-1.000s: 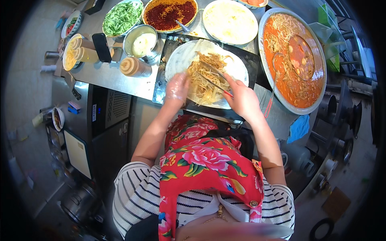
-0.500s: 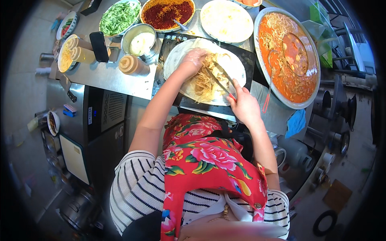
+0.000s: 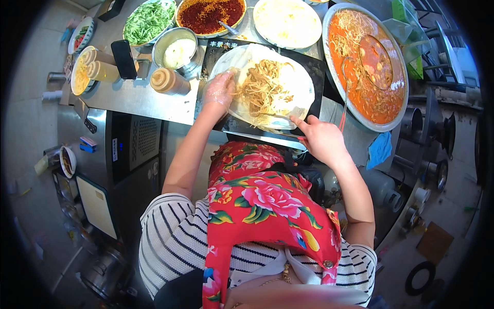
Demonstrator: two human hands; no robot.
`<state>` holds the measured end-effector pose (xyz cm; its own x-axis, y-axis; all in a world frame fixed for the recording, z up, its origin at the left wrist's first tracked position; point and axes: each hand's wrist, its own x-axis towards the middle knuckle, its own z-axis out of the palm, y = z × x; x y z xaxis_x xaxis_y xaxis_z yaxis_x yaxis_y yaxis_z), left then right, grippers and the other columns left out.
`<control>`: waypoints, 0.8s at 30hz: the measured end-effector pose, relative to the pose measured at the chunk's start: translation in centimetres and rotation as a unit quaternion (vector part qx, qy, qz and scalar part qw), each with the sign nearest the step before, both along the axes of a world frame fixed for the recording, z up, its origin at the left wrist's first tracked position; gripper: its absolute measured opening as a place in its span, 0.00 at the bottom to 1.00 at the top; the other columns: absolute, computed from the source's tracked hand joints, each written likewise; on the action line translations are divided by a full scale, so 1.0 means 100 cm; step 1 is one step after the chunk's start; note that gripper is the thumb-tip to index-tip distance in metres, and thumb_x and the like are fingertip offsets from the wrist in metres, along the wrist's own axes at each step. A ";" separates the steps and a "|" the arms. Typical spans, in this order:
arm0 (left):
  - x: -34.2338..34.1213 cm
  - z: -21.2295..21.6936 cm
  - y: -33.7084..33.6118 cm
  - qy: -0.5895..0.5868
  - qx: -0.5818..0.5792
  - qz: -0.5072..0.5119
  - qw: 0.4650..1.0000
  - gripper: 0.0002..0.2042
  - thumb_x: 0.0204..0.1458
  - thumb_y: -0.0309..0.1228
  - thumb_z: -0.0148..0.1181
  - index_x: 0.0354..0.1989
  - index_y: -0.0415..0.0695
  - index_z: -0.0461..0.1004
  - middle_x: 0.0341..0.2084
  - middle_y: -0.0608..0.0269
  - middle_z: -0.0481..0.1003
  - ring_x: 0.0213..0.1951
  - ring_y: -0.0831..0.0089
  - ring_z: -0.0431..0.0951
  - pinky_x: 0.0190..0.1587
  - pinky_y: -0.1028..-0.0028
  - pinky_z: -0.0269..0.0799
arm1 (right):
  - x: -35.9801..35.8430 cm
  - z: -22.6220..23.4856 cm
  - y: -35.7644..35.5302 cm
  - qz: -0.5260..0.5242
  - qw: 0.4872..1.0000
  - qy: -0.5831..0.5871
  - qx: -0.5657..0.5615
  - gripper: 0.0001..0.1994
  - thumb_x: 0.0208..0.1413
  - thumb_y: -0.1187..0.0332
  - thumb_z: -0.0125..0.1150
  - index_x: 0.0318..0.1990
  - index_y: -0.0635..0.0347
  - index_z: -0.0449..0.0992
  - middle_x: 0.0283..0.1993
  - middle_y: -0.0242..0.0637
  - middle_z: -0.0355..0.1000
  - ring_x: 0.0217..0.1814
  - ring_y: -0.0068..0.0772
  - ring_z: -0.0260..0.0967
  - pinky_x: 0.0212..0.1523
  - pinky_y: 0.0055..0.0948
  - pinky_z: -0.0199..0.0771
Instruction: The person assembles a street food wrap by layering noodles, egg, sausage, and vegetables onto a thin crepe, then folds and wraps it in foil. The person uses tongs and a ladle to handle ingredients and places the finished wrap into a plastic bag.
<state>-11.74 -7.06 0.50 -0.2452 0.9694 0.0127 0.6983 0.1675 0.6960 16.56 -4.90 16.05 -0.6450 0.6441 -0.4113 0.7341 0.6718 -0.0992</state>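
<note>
On a black board (image 3: 206, 64) lies a thin, pale round wrapper (image 3: 301, 82), whitish and partly see-through at its rim. A heap of brown shredded filling (image 3: 265, 85) sits in its middle. My left hand (image 3: 218, 92), in a clear plastic glove, is at the wrapper's left edge, its fingers bunched together; what they pinch, if anything, is hidden. My bare right hand (image 3: 324, 139) is closed round metal tongs with red handles (image 3: 302, 138). The tongs point left over the wrapper's near edge, low beside the filling, their tips hard to make out.
Behind the board stand bowls of shredded cucumber (image 3: 149, 23), red chili sauce (image 3: 208, 15) and a pale food (image 3: 287, 23). Right is a large basin of red stew (image 3: 378, 110) with a ladle. Left are a steel pot (image 3: 175, 49), a squeeze bottle (image 3: 170, 81) and a phone (image 3: 123, 59).
My left hand has moved from the filling to the wrapper's left edge. My right hand has drawn the tongs out of the filling, toward me and slightly right.
</note>
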 end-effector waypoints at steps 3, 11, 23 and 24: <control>0.005 -0.004 -0.026 0.007 -0.009 -0.025 1.000 0.15 0.56 0.29 0.57 0.52 0.44 0.74 0.45 0.48 0.75 0.48 0.48 0.75 0.53 0.59 0.72 | -0.001 0.003 0.011 0.021 0.998 0.051 0.027 0.23 0.59 0.62 0.59 0.63 0.43 0.70 0.38 0.44 0.73 0.36 0.47 0.78 0.34 0.45 0.78; 0.040 0.001 -0.052 -0.012 0.013 -0.039 0.999 0.14 0.55 0.28 0.60 0.50 0.43 0.73 0.42 0.50 0.76 0.45 0.50 0.77 0.49 0.60 0.73 | 0.024 0.019 0.036 -0.044 0.996 -0.081 0.000 0.26 0.52 0.63 0.67 0.61 0.47 0.72 0.41 0.43 0.76 0.42 0.46 0.78 0.41 0.42 0.79; 0.064 0.015 -0.075 0.162 -0.036 -0.248 0.954 0.04 0.51 0.27 0.56 0.34 0.45 0.73 0.28 0.51 0.76 0.33 0.50 0.79 0.33 0.56 0.75 | 0.028 0.005 0.107 -0.024 0.977 0.151 -0.151 0.34 0.51 0.62 0.70 0.66 0.56 0.67 0.42 0.50 0.76 0.44 0.48 0.76 0.47 0.39 0.74; 0.069 0.013 -0.070 0.174 -0.064 -0.245 0.952 0.03 0.51 0.27 0.55 0.33 0.44 0.73 0.28 0.51 0.76 0.33 0.50 0.80 0.32 0.56 0.76 | 0.023 -0.006 0.128 -0.058 0.961 0.228 -0.143 0.30 0.53 0.60 0.66 0.63 0.58 0.68 0.43 0.53 0.76 0.47 0.53 0.76 0.48 0.44 0.75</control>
